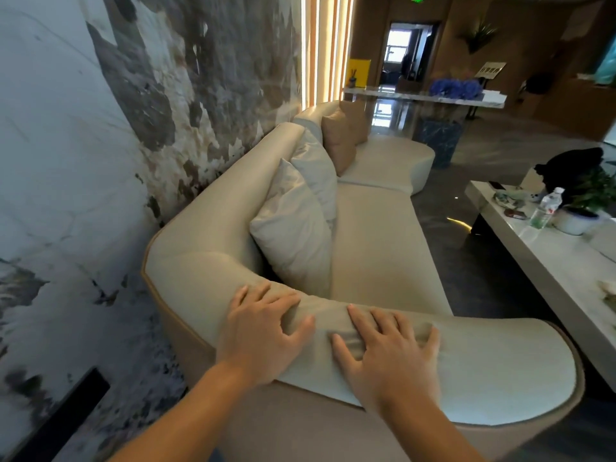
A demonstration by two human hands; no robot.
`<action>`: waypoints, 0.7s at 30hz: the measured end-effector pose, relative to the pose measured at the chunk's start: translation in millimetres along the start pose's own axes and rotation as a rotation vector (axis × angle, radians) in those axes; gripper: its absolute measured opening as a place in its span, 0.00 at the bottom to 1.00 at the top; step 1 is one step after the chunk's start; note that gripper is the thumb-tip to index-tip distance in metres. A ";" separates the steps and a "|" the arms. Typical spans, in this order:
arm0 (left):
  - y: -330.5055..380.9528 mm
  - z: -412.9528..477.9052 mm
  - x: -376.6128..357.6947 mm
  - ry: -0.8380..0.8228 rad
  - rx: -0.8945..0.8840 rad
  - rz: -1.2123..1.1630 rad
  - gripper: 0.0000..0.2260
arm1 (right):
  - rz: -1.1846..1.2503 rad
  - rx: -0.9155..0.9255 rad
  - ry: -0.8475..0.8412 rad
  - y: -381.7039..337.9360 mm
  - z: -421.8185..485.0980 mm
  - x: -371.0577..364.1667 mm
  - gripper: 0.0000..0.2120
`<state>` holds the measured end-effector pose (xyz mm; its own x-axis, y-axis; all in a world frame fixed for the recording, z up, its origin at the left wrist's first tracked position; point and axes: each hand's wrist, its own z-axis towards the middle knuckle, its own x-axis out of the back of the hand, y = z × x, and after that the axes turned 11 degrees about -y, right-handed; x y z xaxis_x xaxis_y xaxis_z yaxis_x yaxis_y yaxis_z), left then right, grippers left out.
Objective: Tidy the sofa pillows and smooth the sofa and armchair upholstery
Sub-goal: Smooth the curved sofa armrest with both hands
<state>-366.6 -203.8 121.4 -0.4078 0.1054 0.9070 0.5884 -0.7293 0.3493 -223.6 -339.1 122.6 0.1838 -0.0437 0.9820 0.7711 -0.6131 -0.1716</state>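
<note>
A long cream sofa (376, 238) runs away from me along the marbled wall. Its padded near armrest (493, 368) curves across the lower view. My left hand (260, 331) lies flat on the armrest with fingers spread. My right hand (390, 351) presses beside it, fingers apart, and the fabric is wrinkled between the two. Neither hand holds anything. Two cream pillows (296, 228) lean against the backrest, one behind the other. A tan pillow (340, 141) stands further back.
A pale coffee table (540, 261) stands right of the sofa, carrying a water bottle (545, 208), a potted plant (580, 215) and small items. A dark floor strip runs between them. A long counter (400, 93) with blue flowers sits far back.
</note>
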 end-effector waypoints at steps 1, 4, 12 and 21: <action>-2.6 0.0 1.4 -0.022 -0.015 -0.015 0.24 | -0.013 -0.014 -0.014 -2.1 1.0 -1.1 0.35; -7.5 3.3 3.8 -0.042 -0.050 -0.078 0.24 | -0.007 -0.031 -0.002 -7.4 1.3 -0.2 0.35; -37.9 25.3 12.4 -0.069 -0.065 -0.121 0.26 | 0.035 -0.052 -0.023 -39.6 21.9 -3.1 0.36; -77.0 58.5 25.0 -0.091 -0.077 -0.156 0.24 | 0.060 -0.075 0.014 -79.4 53.2 -9.0 0.36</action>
<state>-381.2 -105.5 130.9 -0.4232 0.2792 0.8620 0.4663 -0.7486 0.4714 -254.1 -248.1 123.2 0.2189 -0.0930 0.9713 0.7113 -0.6662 -0.2241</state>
